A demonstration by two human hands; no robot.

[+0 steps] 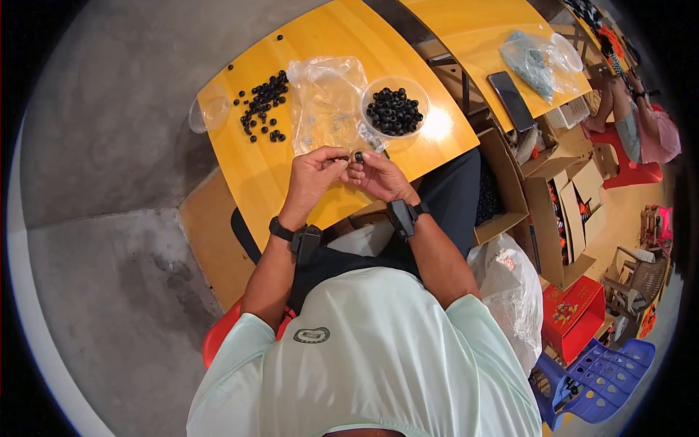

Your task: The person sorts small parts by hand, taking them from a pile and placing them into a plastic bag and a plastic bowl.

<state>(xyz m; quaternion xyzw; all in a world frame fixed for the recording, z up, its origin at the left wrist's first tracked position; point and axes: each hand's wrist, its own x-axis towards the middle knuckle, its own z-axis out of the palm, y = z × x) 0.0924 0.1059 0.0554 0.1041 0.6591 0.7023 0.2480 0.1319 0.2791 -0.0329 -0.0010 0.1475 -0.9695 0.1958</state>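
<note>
Both my hands meet over the near edge of the yellow table. My right hand (378, 177) pinches a small round black piece (358, 156), bead-like with a hole, between thumb and fingertips. Close beside it, my left hand (317, 176) is closed in a pinch on something small and dark that I cannot make out. Just beyond my fingers lies a clear plastic bag (328, 102) with small bits in it. A clear round tub (395, 84) full of black pieces (394, 111) stands to its right. Many loose black pieces (266, 98) are scattered on the left.
A clear container (210, 113) sits at the table's left edge. On the second yellow table (466, 33) are a black phone (510, 100) and a bag of greenish material (530, 64). Cardboard boxes (550, 218) and a white plastic bag (507, 291) stand at my right. Another person sits far right.
</note>
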